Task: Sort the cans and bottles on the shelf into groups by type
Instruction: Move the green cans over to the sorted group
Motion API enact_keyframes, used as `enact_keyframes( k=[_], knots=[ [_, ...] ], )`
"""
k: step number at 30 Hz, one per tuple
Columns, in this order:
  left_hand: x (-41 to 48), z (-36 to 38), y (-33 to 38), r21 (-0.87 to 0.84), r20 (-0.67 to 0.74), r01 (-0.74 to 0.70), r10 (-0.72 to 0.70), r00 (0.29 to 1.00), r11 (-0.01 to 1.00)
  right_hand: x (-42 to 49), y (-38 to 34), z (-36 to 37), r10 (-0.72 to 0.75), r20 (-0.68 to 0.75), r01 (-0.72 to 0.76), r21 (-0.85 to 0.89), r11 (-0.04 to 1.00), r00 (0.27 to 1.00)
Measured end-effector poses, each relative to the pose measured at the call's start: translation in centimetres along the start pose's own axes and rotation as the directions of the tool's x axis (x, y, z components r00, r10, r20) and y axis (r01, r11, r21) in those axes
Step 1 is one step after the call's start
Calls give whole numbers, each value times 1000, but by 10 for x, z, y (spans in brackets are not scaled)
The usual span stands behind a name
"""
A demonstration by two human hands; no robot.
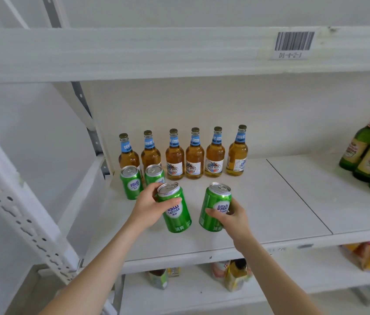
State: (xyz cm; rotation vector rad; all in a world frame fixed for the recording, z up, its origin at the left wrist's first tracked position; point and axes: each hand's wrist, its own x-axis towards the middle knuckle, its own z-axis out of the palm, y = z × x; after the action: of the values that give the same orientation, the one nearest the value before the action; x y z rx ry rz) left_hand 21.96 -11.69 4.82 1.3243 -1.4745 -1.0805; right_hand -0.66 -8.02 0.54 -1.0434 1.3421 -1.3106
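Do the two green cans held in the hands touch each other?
Apart. The head view shows a bare strip of white shelf between the left can and the right can, from top to bottom.

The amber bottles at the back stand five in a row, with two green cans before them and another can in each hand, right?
Not five: the head view shows six amber bottles in the row. The rest holds: two green cans stand before them, and the left hand grips a third can, the right hand a fourth can.
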Motion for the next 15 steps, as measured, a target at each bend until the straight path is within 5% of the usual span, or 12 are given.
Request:
enact_keyframes(
  k=[15],
  knots=[
    [-55,89,39,-101,-35,49,-52,998,994,-34,-20,-95,-36,25,37,-40,999,999]
  ],
)
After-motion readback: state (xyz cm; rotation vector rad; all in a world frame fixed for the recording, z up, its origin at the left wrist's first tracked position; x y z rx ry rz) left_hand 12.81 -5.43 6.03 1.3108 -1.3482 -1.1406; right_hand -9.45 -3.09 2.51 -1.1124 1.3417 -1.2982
